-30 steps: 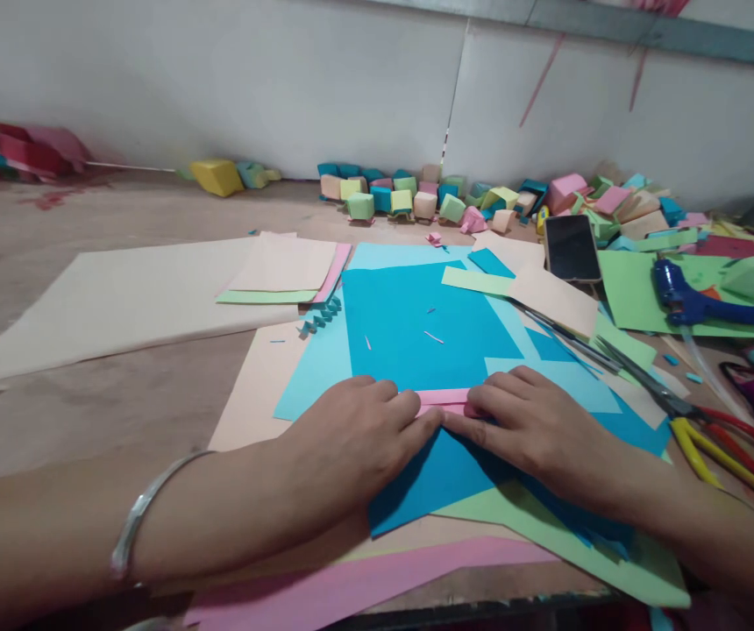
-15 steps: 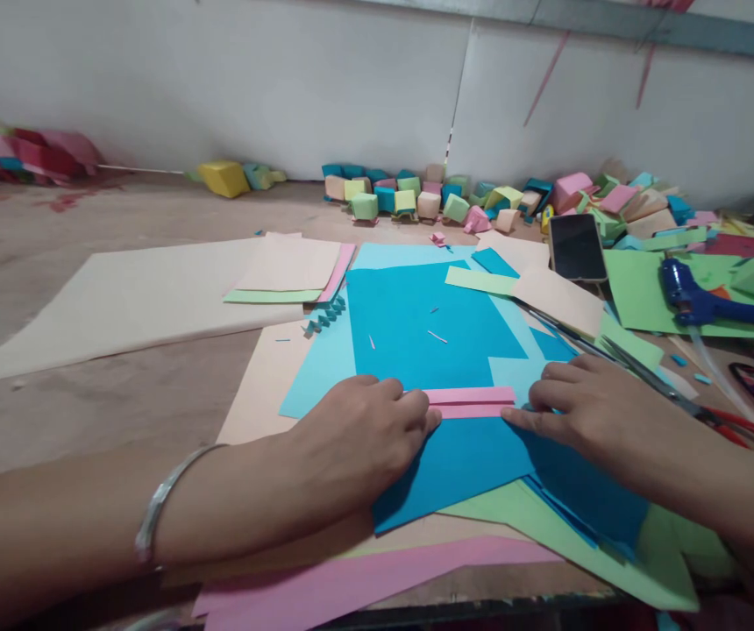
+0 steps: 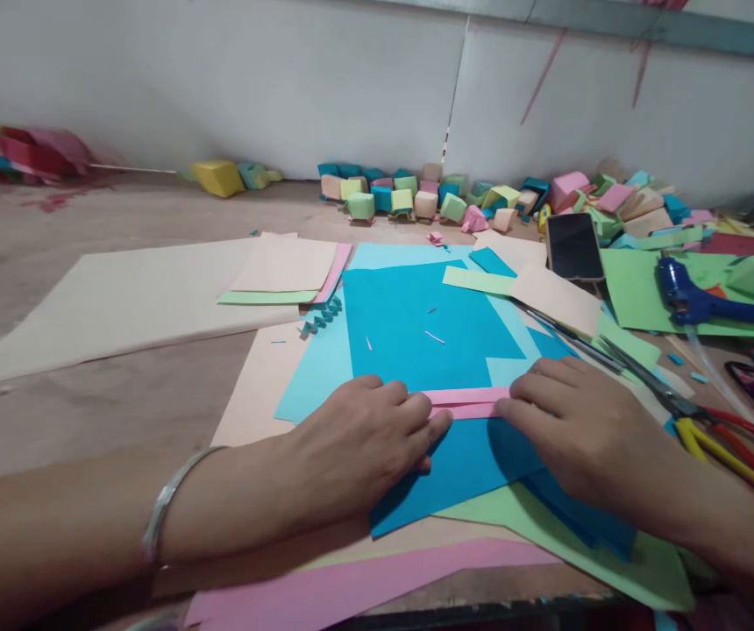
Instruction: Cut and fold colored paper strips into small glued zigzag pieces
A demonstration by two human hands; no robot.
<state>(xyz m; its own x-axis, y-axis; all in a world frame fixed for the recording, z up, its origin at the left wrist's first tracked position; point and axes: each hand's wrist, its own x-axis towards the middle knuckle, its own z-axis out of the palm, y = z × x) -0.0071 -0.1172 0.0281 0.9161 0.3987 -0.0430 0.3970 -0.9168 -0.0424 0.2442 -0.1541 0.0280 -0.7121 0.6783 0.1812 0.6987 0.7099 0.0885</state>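
Note:
A narrow folded pink paper strip (image 3: 470,403) lies across blue paper (image 3: 459,464) in front of me. My left hand (image 3: 377,438) is closed over the strip's left end, its curled fingers hiding that end. At the strip's right end, my right hand (image 3: 565,421) grips with thumb and bent fingers. A dark seam runs along the strip's length between its two folded edges. More blue paper (image 3: 430,315) lies just beyond the strip, with a few thin paper scraps on it.
Scissors (image 3: 672,399) with red and yellow handles lie right, beside my right forearm. A blue glue gun (image 3: 699,298) and a phone (image 3: 574,247) are farther back. Folded paper cubes (image 3: 403,200) line the wall. A cream sheet (image 3: 133,298) and stacked papers (image 3: 288,265) lie left.
My right hand has moved left onto the strip's right end, and its fingers have closed there. My left thumb has slid slightly right along the strip. The scissors' yellow handle now shows.

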